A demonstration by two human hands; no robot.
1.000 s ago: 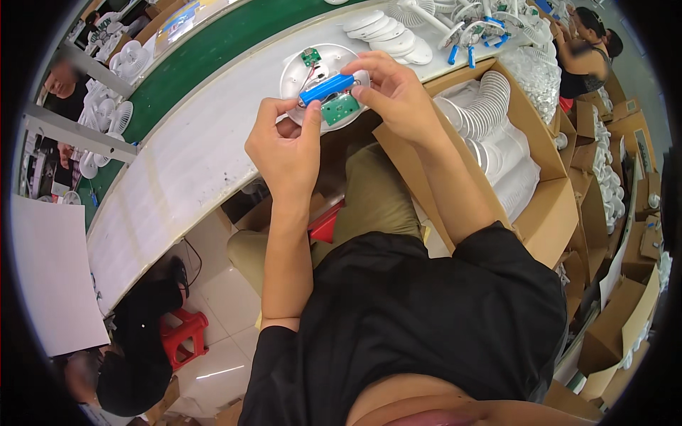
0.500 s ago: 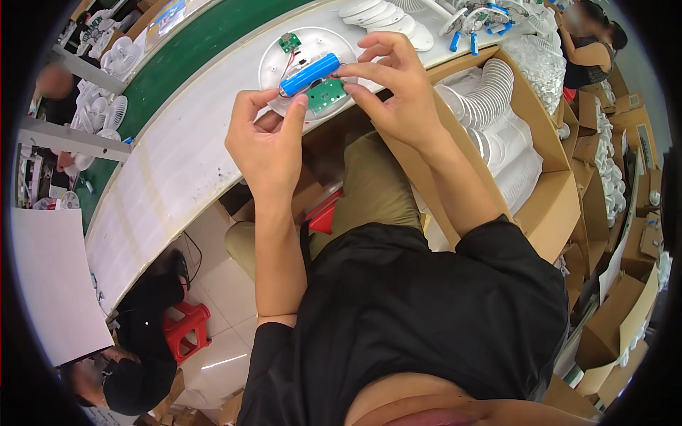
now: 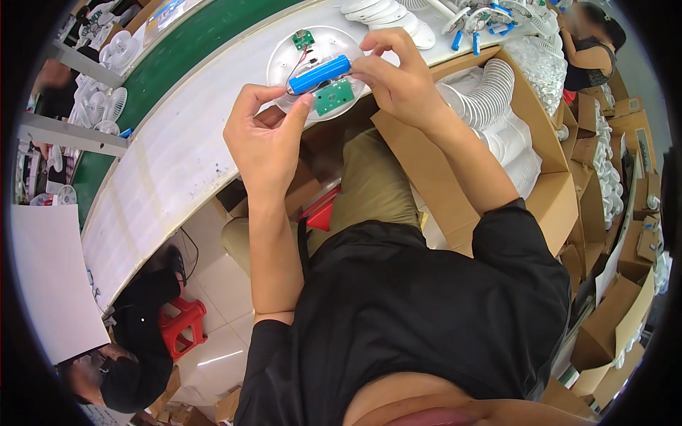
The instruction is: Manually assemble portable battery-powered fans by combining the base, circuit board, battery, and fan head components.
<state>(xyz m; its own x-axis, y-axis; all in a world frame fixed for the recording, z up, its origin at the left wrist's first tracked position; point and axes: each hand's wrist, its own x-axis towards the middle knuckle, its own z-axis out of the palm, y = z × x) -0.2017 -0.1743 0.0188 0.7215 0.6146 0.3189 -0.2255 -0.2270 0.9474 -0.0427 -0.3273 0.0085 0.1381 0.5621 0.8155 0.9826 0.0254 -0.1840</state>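
A blue cylindrical battery cell [image 3: 320,74] is held at a slant above a round white plastic housing [image 3: 278,55]. My left hand [image 3: 268,128] pinches its lower left end between thumb and fingers. At the upper right end, my right hand [image 3: 401,78] closes its thumb and index finger. Under the cell, a green circuit board [image 3: 334,97] lies at the housing's near side. A smaller green board [image 3: 303,38] sits at the far side, with thin red and dark wires running from it toward the cell.
White discs [image 3: 398,25] are piled beyond my right hand, beside white parts with blue cells [image 3: 474,39]. An open cardboard box [image 3: 426,167] at my right holds stacked white round covers [image 3: 490,89]. Co-workers sit at lower left and upper right. A red stool [image 3: 183,326] stands lower left.
The cell and housing have shifted slightly right in view. My right fingers have drawn in onto the cell's right end, while my left hand keeps its pinch.
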